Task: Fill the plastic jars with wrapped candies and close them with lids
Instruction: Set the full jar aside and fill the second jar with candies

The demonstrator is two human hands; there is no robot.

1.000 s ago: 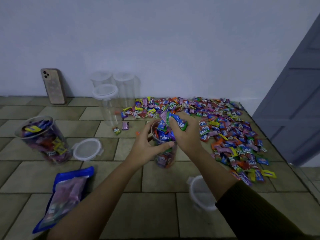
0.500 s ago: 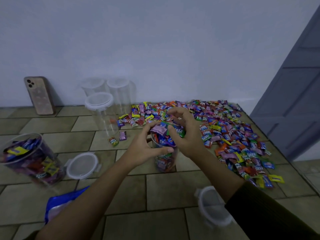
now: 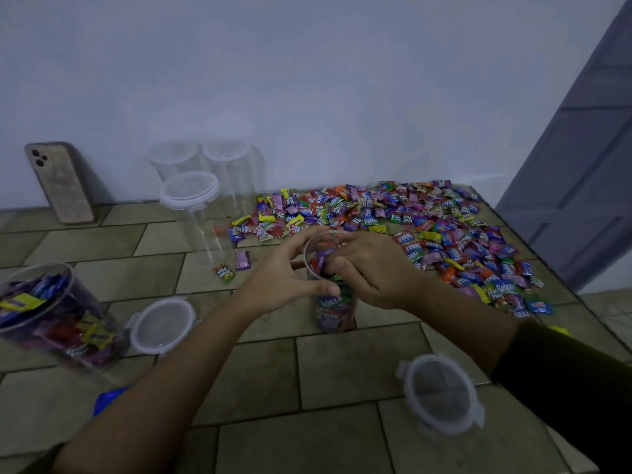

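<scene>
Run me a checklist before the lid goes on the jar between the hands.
1. Jar upright on the table: ok.
2. Jar steadied: ok, the left hand grips it just below the rim.
3. Mouth free for a lid: not ok, the right hand has its fingers in the opening.
4. Candies below the rim: cannot tell, the hands hide the top.
5. Lid at hand: ok, it lies loose on the table beside the right forearm.
</scene>
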